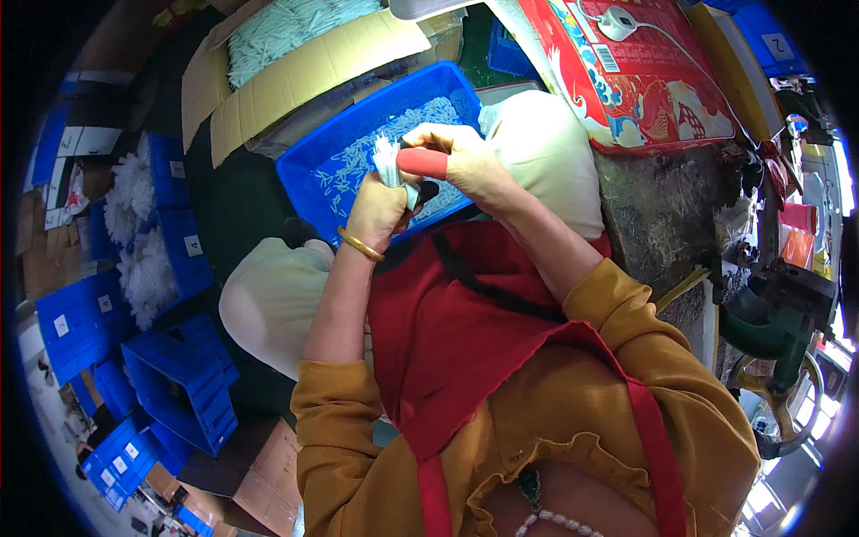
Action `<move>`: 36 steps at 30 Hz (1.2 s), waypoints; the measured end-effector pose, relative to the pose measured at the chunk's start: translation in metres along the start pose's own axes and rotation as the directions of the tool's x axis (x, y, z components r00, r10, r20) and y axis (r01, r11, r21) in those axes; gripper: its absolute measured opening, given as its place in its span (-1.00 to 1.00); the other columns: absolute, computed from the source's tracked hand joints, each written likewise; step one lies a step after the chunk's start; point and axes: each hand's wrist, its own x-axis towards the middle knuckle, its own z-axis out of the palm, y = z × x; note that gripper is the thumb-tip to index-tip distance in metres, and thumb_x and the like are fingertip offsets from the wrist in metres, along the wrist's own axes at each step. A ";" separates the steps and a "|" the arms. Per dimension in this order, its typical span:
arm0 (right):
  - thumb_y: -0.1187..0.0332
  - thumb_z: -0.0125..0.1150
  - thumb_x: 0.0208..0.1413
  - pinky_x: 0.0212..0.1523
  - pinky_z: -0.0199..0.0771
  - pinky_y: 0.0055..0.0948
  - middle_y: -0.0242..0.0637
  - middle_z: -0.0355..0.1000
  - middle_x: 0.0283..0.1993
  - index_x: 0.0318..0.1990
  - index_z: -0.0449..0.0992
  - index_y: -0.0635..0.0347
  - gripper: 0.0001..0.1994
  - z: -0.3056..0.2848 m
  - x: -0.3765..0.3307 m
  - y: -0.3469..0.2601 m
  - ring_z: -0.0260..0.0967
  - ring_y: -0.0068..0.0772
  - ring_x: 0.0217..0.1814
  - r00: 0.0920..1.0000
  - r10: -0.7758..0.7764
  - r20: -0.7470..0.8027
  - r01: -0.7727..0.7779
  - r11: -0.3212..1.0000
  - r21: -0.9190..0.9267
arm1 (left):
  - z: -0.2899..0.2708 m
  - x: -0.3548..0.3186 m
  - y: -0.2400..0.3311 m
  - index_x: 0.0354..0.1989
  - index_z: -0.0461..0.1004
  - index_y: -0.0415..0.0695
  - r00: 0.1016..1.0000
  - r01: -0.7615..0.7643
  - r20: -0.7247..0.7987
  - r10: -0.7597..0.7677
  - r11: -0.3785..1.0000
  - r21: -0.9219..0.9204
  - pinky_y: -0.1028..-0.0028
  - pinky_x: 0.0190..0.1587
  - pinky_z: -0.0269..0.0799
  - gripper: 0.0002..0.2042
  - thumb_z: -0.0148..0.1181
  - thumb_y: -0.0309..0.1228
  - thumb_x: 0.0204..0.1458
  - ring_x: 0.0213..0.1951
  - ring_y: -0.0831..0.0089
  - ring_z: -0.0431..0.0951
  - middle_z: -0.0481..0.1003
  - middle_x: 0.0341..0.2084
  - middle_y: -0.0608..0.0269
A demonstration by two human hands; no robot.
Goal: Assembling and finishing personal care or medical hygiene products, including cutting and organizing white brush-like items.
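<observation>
My left hand (378, 213), with a gold bangle at the wrist, is closed round an upright bundle of thin white plastic pieces (386, 159). Their tips stick up above the fist. Against the side of that bundle, my right hand (465, 166) has its fingers bent and drawn together. A red cover (422, 163) sheathes one digit of it, and whatever lies between the fingertips is too small to make out. Both hands are over a blue plastic bin (299, 183) on my lap side, which holds many loose small white pieces (429, 116).
Beyond the bin stands an open cardboard box (322, 67) full of white thin pieces. A red patterned box (667, 98) with a white cable lies at the right. Blue crates (179, 385) stack up at the left; a green hand-wheel machine (774, 322) stands far right.
</observation>
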 end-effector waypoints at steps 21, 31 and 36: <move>0.37 0.10 -0.14 -0.41 0.19 -0.63 -0.39 0.30 -0.53 -0.50 0.35 0.28 -0.85 -0.003 -0.002 -0.002 0.19 -0.63 -0.49 0.984 0.084 -0.160 -0.055 0.982 0.179 | -0.004 -0.005 0.003 -0.37 0.34 -0.30 0.955 -0.268 0.050 0.292 0.924 -0.271 0.62 -0.69 0.28 -0.81 -0.12 -0.43 -0.07 -0.70 0.48 0.40 0.40 -0.67 0.08; 0.45 0.14 -0.24 -0.55 0.20 -0.54 -0.41 0.28 -0.53 -0.54 0.35 0.21 -0.90 -0.001 -0.004 0.016 0.20 -0.54 -0.54 0.870 -0.463 -0.168 0.403 0.865 -0.300 | 0.001 -0.003 -0.001 -0.41 0.38 -0.32 0.960 -0.277 -0.040 0.277 0.920 -0.279 0.58 -0.78 0.27 -0.83 -0.10 -0.54 -0.18 -0.79 0.45 0.38 0.39 -0.75 0.10; 0.48 0.12 -0.24 -0.55 0.22 -0.53 -0.25 0.25 -0.56 -0.52 0.37 0.19 -0.93 0.004 -0.010 0.006 0.24 -0.34 -0.54 0.806 -0.576 0.137 0.521 0.579 -0.627 | -0.005 -0.004 -0.001 -0.39 0.37 -0.33 0.979 -0.204 -0.080 0.188 0.888 -0.411 0.58 -0.76 0.29 -0.82 -0.08 -0.53 -0.20 -0.77 0.46 0.38 0.40 -0.71 0.11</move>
